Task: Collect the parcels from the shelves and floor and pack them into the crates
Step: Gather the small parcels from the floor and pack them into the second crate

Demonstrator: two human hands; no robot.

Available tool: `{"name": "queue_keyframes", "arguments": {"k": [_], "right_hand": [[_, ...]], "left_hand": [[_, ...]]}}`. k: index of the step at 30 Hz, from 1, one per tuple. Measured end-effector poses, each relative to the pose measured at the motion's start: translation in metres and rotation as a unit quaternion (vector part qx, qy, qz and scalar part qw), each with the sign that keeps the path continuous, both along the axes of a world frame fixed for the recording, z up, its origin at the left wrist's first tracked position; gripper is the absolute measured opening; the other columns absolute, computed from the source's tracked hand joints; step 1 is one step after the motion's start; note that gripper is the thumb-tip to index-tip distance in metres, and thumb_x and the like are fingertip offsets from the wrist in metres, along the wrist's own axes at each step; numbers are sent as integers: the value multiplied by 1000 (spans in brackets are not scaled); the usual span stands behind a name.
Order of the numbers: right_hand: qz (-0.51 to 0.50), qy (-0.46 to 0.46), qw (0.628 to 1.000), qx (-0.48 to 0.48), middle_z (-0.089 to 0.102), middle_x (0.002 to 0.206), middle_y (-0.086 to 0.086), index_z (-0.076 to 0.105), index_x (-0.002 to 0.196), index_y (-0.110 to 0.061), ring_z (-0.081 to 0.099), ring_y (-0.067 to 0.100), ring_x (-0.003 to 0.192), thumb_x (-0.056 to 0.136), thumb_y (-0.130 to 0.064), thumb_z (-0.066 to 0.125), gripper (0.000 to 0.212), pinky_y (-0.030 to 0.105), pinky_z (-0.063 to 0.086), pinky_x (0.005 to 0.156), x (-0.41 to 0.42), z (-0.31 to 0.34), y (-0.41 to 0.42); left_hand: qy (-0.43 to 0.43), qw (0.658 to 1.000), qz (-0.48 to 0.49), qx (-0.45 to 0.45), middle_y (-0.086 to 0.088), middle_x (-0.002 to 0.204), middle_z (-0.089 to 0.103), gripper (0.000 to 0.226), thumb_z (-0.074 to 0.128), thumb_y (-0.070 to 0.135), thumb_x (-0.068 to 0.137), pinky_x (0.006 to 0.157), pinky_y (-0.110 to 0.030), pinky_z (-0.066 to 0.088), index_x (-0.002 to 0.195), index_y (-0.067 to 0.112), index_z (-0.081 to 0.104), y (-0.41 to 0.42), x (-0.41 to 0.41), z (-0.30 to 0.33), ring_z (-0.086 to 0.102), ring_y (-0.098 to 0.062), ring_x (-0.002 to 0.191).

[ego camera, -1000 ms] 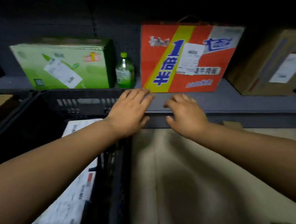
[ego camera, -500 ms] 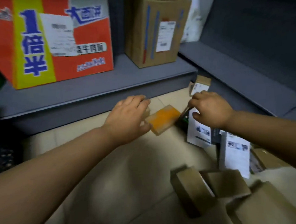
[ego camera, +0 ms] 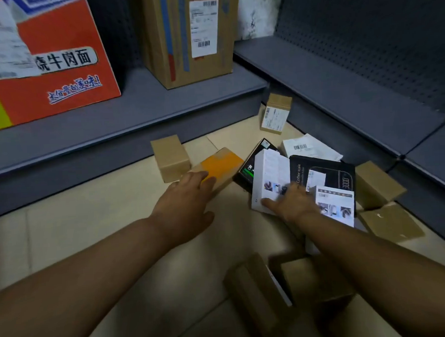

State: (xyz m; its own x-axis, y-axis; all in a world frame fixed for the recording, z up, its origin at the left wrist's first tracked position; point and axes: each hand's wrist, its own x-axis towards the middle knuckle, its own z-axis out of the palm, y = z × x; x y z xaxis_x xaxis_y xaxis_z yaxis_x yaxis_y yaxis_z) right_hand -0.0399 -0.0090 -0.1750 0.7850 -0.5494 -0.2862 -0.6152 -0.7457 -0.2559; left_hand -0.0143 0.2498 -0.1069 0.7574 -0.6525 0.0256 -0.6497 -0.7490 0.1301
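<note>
Several parcels lie in a heap on the tiled floor in the corner between two shelves. My left hand (ego camera: 189, 203) reaches forward with straight fingers resting on a flat cardboard box with an orange top (ego camera: 222, 164). My right hand (ego camera: 293, 203) grips a white box (ego camera: 268, 176), thumb along its lower edge and fingers curled over its right side. Behind it stand a black coffee scale box (ego camera: 327, 173) and a black box with a green mark (ego camera: 247, 171). A small brown box (ego camera: 170, 158) sits just past my left fingers. No crate is in view.
A grey shelf (ego camera: 136, 121) carries a red-orange noodle carton (ego camera: 56, 74) and a tall brown carton (ego camera: 191, 36). A second shelf (ego camera: 341, 90) runs along the right. A labelled box (ego camera: 275, 114) leans in the corner. More brown boxes lie right (ego camera: 377, 183) and near (ego camera: 259, 292).
My view swung right from the crate and shelf to the floor heap. My left hand moved onto the orange-topped box, and my right hand came down onto the white box.
</note>
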Motion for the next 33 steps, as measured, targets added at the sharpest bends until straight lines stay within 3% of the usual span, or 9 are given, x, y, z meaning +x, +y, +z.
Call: {"name": "queue_keyframes", "arguments": {"k": [4,12,16,24,29,33], "right_hand": [[-67,-2,996,52,34,136,13,21,139,-14,43,33,124,68,-73,61,100,45,43,94,10,-20,7],[-134,-76,982,105,36,132,15,22,135,-13,39,32,123,66,-54,76,97,46,43,94,20,-30,29],[-116,-128,980,102,39,129,14,26,133,-12,39,30,121,67,-51,76,92,45,44,93,22,-24,53],[124,-219,967,-48,42,130,9,28,138,-14,40,24,119,66,-64,71,98,35,42,97,18,13,129],[327,-267,893,-158,46,121,7,34,136,-12,42,20,103,64,-81,53,102,27,35,85,12,55,160],[460,-278,820,-198,48,125,9,37,136,-7,45,24,104,63,-67,67,98,28,41,82,12,91,184]], "left_hand": [[12,1000,-1,2,-2,153,20,71,54,45,86,106,-34,32,146,23,21,-1,1,-9,23,-23,137],[11,1000,14,9,-3,151,24,69,56,44,85,104,-33,34,144,22,26,20,2,-16,27,-22,133],[10,999,29,15,-3,151,25,70,56,43,84,104,-32,34,144,21,26,40,3,-14,28,-22,133],[9,996,91,-1,-3,150,25,75,56,42,85,108,-32,28,146,19,20,95,7,5,23,-21,135],[-18,986,168,1,-8,148,28,81,55,47,86,108,-35,27,147,13,15,149,13,31,26,-25,134],[59,954,266,-124,-11,147,34,83,61,43,85,107,-37,30,148,10,19,191,21,54,32,-28,133]]}}
